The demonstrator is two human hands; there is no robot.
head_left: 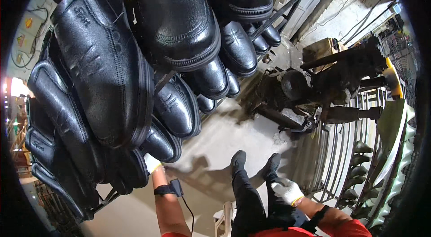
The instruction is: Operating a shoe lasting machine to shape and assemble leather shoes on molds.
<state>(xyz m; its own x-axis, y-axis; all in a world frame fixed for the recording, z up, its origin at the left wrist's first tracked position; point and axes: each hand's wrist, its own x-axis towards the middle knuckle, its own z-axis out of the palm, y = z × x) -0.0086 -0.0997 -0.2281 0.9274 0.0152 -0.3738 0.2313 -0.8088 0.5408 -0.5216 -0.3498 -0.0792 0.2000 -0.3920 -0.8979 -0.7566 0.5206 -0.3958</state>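
Black shoes (pixel 101 68) block the view of the left hand's fingers

The shoes hang in tiers on a dark metal rack (pixel 277 18), filling the left half of the frame and spreading to its top centre. At the lower left of centre, the left hand (pixel 152 163), in a white glove, reaches up to the lower edge of this cluster. A glossy shoe toe (pixel 160 142) lies just above it and covers its fingers, so whether they grip anything cannot be told. The right hand (pixel 287 191), also gloved, is well apart from the left, over the person's thigh at the lower right of centre; its fingers look curled, but it cannot be told whether they hold something.

A black wrist strap (pixel 164 190) with a small box and a cable (pixel 190 210) sits on the left forearm. A pale stool (pixel 224 219) stands at the bottom centre, beside the legs (pixel 247 196). Right of centre, a dark, bulky machine (pixel 294 85) takes up the floor (pixel 224 131), with a wooden box (pixel 319 51) behind it. At the far right are a slatted rack (pixel 327 147), a column of dark shoe-shaped pieces (pixel 358 171) and a wire fan guard (pixel 399 50).
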